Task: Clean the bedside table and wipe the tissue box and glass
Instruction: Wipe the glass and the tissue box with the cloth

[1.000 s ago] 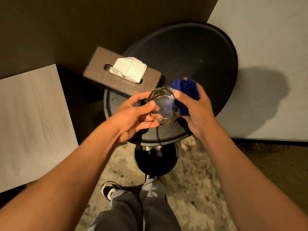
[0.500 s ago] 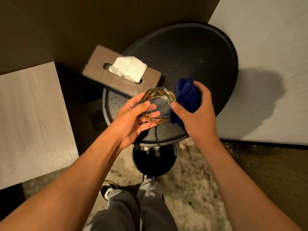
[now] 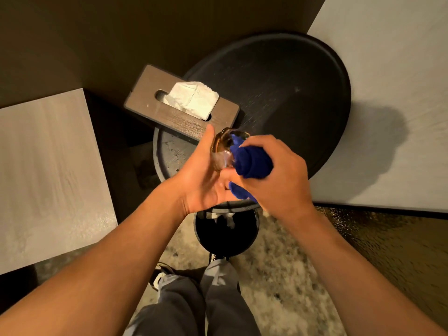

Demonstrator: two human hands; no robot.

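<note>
My left hand (image 3: 202, 180) grips a clear amber-tinted glass (image 3: 221, 151), tilted on its side above the near edge of the round black bedside table (image 3: 291, 93). My right hand (image 3: 278, 175) holds a bunched blue cloth (image 3: 252, 161) and pushes one end of it into the glass's mouth. A brown wooden tissue box (image 3: 179, 117) with a white tissue (image 3: 194, 98) sticking out lies at the table's left edge, just beyond my left hand.
A lower round black shelf (image 3: 169, 151) and the table's black base (image 3: 226, 236) sit under the top. Pale bed surfaces (image 3: 48, 170) flank the table left and right (image 3: 388, 69). My legs and shoes stand on mottled carpet (image 3: 278, 275).
The glass has been turned from facing up to lying on its side. My right hand has moved left and pressed the blue cloth into it.
</note>
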